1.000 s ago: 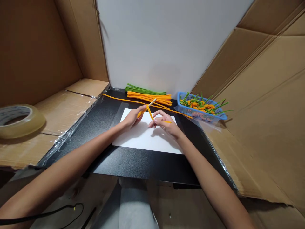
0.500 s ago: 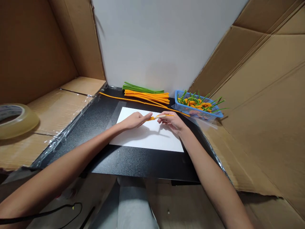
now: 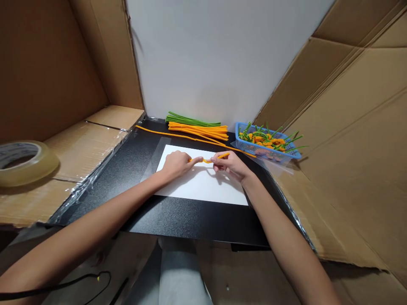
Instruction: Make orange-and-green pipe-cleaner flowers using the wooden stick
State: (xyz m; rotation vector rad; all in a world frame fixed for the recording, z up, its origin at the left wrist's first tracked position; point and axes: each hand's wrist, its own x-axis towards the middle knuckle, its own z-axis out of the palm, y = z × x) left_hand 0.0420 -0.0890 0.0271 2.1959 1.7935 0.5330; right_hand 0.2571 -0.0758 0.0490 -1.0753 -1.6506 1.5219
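Over a white sheet (image 3: pixel 197 186), my left hand (image 3: pixel 179 164) and my right hand (image 3: pixel 229 164) face each other. Between their fingertips stretches a bent orange fuzzy stem (image 3: pixel 206 161). My left thumb and fingers pinch its left part, most of which the hand hides. The fingers of my right hand are closed on its right part, and a straight orange end sticks out above them. Just behind my hands, long orange stems (image 3: pixel 165 133) lie across the black table.
Bundles of green stems (image 3: pixel 190 120) and orange stems (image 3: pixel 199 129) lie at the back. A blue basket (image 3: pixel 270 154) of orange and green pieces stands back right. Cardboard (image 3: pixel 343 169) walls the sides; a tape roll (image 3: pixel 44 165) lies left.
My left hand has turned palm-down and moved slightly left. A pale strip seen at my right fingers before no longer shows, and more orange stem shows between the hands. The view has shifted slightly.
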